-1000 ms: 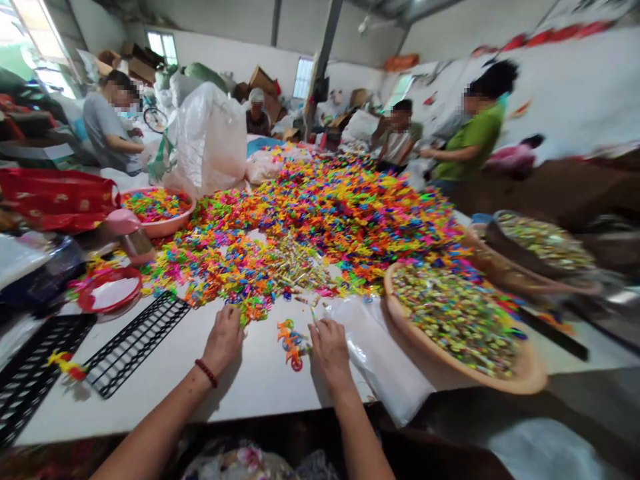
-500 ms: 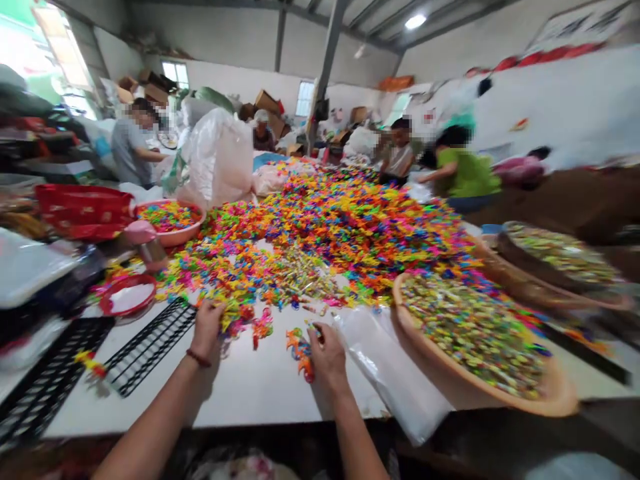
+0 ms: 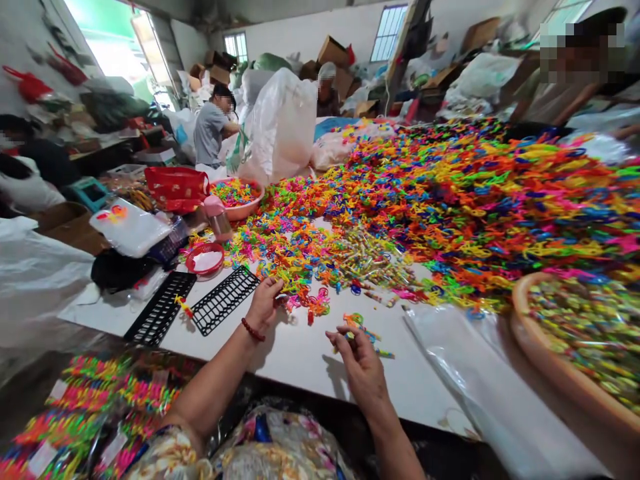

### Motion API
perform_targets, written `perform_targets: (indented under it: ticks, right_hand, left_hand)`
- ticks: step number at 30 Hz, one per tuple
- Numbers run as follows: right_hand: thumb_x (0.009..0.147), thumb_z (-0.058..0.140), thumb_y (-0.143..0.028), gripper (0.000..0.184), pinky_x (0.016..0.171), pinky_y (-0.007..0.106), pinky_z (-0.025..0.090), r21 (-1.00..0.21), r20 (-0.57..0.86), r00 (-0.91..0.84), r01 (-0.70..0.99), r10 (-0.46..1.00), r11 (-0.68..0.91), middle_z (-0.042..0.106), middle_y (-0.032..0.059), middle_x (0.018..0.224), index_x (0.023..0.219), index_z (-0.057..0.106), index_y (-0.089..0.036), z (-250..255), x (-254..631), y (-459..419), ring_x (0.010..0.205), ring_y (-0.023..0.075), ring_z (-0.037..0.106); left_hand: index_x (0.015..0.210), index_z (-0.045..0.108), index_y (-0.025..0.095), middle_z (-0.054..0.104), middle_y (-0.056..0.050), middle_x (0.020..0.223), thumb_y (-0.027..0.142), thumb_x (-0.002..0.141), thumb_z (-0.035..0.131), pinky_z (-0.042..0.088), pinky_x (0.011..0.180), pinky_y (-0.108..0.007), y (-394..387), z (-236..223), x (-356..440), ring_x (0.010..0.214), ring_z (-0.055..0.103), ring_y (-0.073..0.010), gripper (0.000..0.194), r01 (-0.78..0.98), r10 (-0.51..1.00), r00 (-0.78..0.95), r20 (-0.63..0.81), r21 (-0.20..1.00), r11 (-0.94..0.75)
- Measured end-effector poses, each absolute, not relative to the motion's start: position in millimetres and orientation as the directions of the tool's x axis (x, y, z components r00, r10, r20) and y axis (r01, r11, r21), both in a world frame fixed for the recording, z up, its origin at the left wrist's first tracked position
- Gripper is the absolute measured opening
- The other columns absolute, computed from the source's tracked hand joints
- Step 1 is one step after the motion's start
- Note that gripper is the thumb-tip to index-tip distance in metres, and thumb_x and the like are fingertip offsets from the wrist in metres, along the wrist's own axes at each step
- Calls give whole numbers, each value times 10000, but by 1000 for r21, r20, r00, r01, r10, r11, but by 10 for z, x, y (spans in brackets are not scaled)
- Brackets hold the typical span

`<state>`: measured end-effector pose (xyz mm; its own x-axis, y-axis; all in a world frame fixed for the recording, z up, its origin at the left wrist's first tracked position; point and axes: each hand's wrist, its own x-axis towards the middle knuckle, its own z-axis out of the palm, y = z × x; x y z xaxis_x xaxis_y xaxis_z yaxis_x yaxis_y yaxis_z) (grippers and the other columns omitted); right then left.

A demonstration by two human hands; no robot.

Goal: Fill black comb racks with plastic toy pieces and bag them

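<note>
A huge heap of small bright plastic toy pieces (image 3: 450,193) covers the white table (image 3: 300,353). My left hand (image 3: 265,303), with a red bead bracelet at the wrist, is closed on a small clump of the coloured pieces (image 3: 310,303) at the heap's near edge. My right hand (image 3: 360,360) is raised just above the table, fingers pinched on a few coloured pieces (image 3: 357,327). A band of thin wrapped sticks (image 3: 375,257) lies within the heap just beyond both hands.
Two black plastic grid trays (image 3: 223,300) lie left of my left hand, by a red bowl (image 3: 205,259). A tan basin (image 3: 560,360) of wrapped items sits at right, clear plastic bags (image 3: 475,360) beside it. Several people work at the far side. Bagged toys (image 3: 90,407) lie lower left.
The view swung left and down. My left hand pulled a clump of pieces out of the heap's edge. My right hand lifted off the table with pieces pinched in its fingers.
</note>
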<state>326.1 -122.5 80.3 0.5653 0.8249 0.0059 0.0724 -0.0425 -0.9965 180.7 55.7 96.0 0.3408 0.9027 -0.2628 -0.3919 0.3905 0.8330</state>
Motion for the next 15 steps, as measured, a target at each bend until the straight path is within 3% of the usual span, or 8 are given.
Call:
perform_targets:
  ticks: [6, 10, 11, 13, 15]
  right_hand:
    - [898, 547, -516, 499, 718, 287, 525, -971, 56, 489, 229, 870, -66, 665, 32, 815, 1256, 612, -175, 844, 3236, -1254, 746, 166, 631]
    - [889, 592, -436, 467, 588, 237, 503, -958, 50, 432, 276, 900, -80, 638, -16, 683, 1278, 613, -180, 820, 3202, -1318, 610, 142, 599]
    - [892, 589, -392, 427, 578, 234, 507, -948, 75, 403, 312, 912, -59, 652, -17, 683, 1269, 623, -193, 813, 3191, -1334, 597, 142, 605]
    - [901, 529, -265, 335, 704, 264, 549, -893, 208, 335, 448, 919, 38, 724, 23, 853, 1207, 662, -225, 783, 3184, -1359, 744, 167, 673]
    - [868, 465, -151, 389, 811, 302, 554, -760, 373, 284, 639, 883, 115, 736, 65, 994, 1190, 669, -224, 725, 3199, -1378, 893, 200, 691]
  left_hand:
    - [859, 551, 184, 619, 7, 844, 463, 695, 797, 522, 673, -262, 125, 901, 1840, 716, 627, -119, 407, -298, 806, 538, -246, 839, 455]
    - [878, 630, 188, 643, -48, 991, 450, 733, 773, 510, 865, -327, -115, 837, 1850, 932, 626, -177, 333, -236, 812, 582, -41, 947, 217]
    - [855, 652, 186, 643, -68, 1040, 449, 736, 769, 498, 908, -343, -161, 824, 1849, 1002, 613, -203, 312, -204, 796, 605, -10, 964, 168]
    - [791, 682, 183, 638, -96, 1118, 434, 711, 785, 464, 989, -380, -236, 795, 1854, 1141, 573, -260, 284, -140, 733, 681, -1, 981, 132]
    - [837, 699, 200, 622, -90, 1208, 406, 663, 815, 449, 1018, -388, -304, 766, 1880, 1219, 542, -281, 293, -170, 709, 703, -52, 956, 238]
